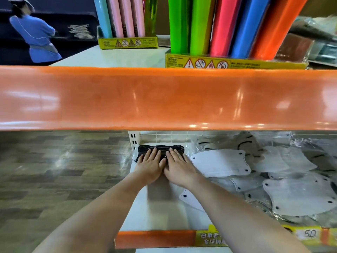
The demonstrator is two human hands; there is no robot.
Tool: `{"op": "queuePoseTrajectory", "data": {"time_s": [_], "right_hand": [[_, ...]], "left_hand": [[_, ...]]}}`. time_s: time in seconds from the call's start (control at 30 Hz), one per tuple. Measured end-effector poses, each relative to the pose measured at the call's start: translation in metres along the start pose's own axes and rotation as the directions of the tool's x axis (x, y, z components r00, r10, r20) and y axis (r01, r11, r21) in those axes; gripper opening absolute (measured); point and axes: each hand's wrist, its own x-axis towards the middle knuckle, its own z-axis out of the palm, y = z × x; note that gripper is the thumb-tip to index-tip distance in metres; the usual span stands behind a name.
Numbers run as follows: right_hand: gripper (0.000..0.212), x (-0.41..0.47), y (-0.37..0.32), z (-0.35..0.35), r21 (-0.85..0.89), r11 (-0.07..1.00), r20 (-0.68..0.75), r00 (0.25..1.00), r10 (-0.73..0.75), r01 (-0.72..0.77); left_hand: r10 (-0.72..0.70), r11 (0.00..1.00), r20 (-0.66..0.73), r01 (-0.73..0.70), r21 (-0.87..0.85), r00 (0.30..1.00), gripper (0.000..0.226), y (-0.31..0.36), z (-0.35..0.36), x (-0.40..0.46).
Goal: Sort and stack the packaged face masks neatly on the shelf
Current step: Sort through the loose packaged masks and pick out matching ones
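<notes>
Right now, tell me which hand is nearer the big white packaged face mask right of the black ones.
Right. The right hand lies flat on the black packaged masks, just beside the white packaged mask; the left hand sits farther left.

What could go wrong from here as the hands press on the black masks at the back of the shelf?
1. Both hands, left and right, lie flat on the black mask pack; its slick wrap could slide askew.
2. The loose white mask packs overlap close beside the right hand and could get dragged.
3. The orange shelf edge above blocks the view.
</notes>
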Motion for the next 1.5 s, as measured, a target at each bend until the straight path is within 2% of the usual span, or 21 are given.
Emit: {"op": "queuePoseTrajectory", "data": {"time_s": [0.17,0.43,0.53,0.63,0.77,0.87,0.93,1.03,1.13,1.2,1.3,1.37,1.5], "right_hand": [[0.064,-0.003,-0.002,0.007,-0.004,1.0,-0.027,1.0,0.012,-0.012],[0.06,-0.008,0.002,0.0,0.0,1.0,-0.054,0.999,-0.002,0.002],[0.052,-0.015,0.005,-0.013,-0.006,0.994,-0.164,0.98,-0.112,0.113],[0.046,-0.03,0.011,-0.024,-0.001,0.982,-0.299,0.937,-0.178,0.187],[0.042,-0.056,0.031,-0.029,0.042,0.988,-0.425,0.897,-0.119,0.151],[0.037,-0.073,0.05,-0.021,0.042,0.994,-0.486,0.871,-0.065,0.097],[0.04,-0.084,0.059,-0.02,0.035,0.999,-0.461,0.887,-0.021,0.042],[0.054,-0.096,0.074,-0.02,0.019,0.997,-0.383,0.921,0.07,-0.068],[0.071,-0.104,0.088,-0.019,-0.009,0.987,-0.308,0.94,0.147,-0.157],[0.078,-0.108,0.099,-0.014,-0.012,0.982,-0.242,0.953,0.182,-0.19],[0.073,-0.116,0.115,-0.004,0.0,0.972,-0.194,0.954,0.229,-0.234],[0.078,-0.12,0.12,0.0,-0.018,0.968,-0.203,0.949,0.241,-0.249],[0.07,-0.126,0.128,-0.003,0.009,0.969,-0.235,0.941,0.243,-0.247]], "left_hand": [[-0.003,1.0,-0.029,0.003,-0.004,1.0,0.056,0.002,0.005,-0.001],[-0.003,0.993,-0.037,-0.001,-0.117,0.999,0.056,0.009,0.001,-0.001],[-0.02,0.99,-0.102,0.006,-0.139,0.995,0.055,0.014,-0.001,-0.003],[0.036,0.989,-0.234,-0.068,-0.131,0.972,0.053,0.026,0.001,-0.007],[0.17,0.967,-0.342,-0.224,-0.125,0.924,0.072,0.05,0.009,-0.019],[0.167,0.963,-0.38,-0.233,-0.136,0.91,0.056,0.069,0.015,-0.029],[0.207,0.957,-0.353,-0.263,-0.119,0.913,0.052,0.081,0.015,-0.036],[0.286,0.943,-0.349,-0.327,-0.063,0.892,0.052,0.097,0.017,-0.044],[0.287,0.939,-0.299,-0.328,-0.1,0.91,0.05,0.114,0.023,-0.05],[0.246,0.949,-0.219,-0.28,-0.142,0.944,0.055,0.12,0.03,-0.051],[0.246,0.952,-0.152,-0.268,-0.148,0.957,0.052,0.133,0.035,-0.056],[0.256,0.951,-0.12,-0.272,-0.145,0.959,0.049,0.144,0.034,-0.062],[0.228,0.96,-0.129,-0.245,-0.135,0.965,0.05,0.156,0.038,-0.068]]}}
